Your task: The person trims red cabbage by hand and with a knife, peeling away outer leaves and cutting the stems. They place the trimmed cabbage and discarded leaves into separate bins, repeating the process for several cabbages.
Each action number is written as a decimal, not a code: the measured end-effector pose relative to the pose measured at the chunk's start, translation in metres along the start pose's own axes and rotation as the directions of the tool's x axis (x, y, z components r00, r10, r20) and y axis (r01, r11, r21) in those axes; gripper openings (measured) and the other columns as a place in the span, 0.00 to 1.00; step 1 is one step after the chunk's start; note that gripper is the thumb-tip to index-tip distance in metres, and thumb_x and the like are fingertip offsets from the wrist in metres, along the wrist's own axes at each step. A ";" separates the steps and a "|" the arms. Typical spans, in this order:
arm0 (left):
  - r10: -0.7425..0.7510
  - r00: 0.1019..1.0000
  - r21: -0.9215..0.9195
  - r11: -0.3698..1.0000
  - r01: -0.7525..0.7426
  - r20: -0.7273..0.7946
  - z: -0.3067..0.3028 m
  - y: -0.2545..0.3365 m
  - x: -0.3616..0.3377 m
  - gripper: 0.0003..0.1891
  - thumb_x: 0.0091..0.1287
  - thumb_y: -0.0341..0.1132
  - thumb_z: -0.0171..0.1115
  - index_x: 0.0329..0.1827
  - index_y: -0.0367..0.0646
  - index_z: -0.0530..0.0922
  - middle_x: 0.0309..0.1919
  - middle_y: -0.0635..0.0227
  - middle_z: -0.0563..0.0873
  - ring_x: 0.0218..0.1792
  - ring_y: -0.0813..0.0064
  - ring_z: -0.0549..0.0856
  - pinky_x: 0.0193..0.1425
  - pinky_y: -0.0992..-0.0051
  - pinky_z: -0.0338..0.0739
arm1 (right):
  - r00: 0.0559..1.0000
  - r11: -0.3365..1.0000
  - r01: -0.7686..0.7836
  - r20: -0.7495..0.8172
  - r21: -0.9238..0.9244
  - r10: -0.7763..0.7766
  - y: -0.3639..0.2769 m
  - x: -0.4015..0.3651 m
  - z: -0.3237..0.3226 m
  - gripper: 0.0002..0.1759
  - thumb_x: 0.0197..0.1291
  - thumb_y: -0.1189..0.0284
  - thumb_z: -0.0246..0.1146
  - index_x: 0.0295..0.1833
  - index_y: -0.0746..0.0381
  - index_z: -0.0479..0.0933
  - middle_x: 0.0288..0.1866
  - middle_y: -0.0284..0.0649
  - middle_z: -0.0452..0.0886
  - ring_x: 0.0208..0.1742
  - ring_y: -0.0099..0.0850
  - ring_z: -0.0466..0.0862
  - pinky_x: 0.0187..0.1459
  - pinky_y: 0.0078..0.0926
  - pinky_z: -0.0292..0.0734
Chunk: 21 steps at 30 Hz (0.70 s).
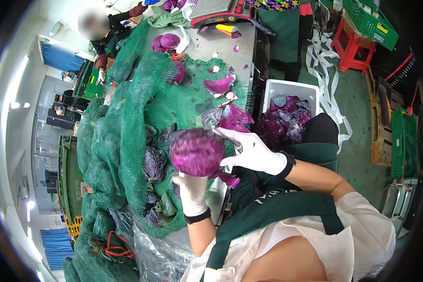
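Observation:
A peeled red cabbage (197, 152), shiny purple and a little blurred, is held up over the green net sack (141, 141). My left hand (192, 192), in a white glove, supports it from below; its fingers are partly hidden behind the cabbage. Against the cabbage's right side, my gloved right hand (256, 152) has its fingertips at the upper edge and its thumb lower down. A loose purple leaf (229, 180) hangs just below that thumb. Inside the opened sack lie unpeeled cabbages (154, 163) with dull outer leaves, and torn leaves (235, 117) are scattered behind my hands.
A white bin (291, 85) of discarded leaves stands right of the metal table (235, 51). Full net sacks (108, 141) line the left side. Farther back are a red scale (221, 14), a yellow-handled knife (226, 28) and peeled cabbages (167, 42). Another person (110, 37) stands across the table.

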<state>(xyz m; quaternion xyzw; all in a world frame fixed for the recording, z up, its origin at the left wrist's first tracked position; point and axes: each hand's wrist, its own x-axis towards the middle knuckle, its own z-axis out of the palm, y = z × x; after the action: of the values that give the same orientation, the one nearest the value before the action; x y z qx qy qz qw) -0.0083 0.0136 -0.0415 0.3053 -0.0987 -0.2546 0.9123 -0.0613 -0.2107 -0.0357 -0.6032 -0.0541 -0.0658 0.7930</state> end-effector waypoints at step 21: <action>0.241 0.962 0.938 0.287 -0.194 0.126 0.012 -0.023 0.001 0.53 0.45 0.41 0.86 0.75 0.37 0.63 0.71 0.54 0.71 0.72 0.59 0.71 0.78 0.58 0.62 | 0.882 0.545 0.454 0.266 -0.705 -0.390 0.000 0.000 -0.007 0.16 0.60 0.67 0.70 0.53 0.57 0.81 0.31 0.36 0.77 0.25 0.33 0.79 0.28 0.30 0.75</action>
<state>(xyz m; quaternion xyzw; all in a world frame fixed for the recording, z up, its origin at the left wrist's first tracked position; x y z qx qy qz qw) -0.0212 -0.0086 -0.0462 0.7670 -0.2505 -0.0169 0.5904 -0.0613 -0.2172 -0.0376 -0.8461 -0.1962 -0.2471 0.4296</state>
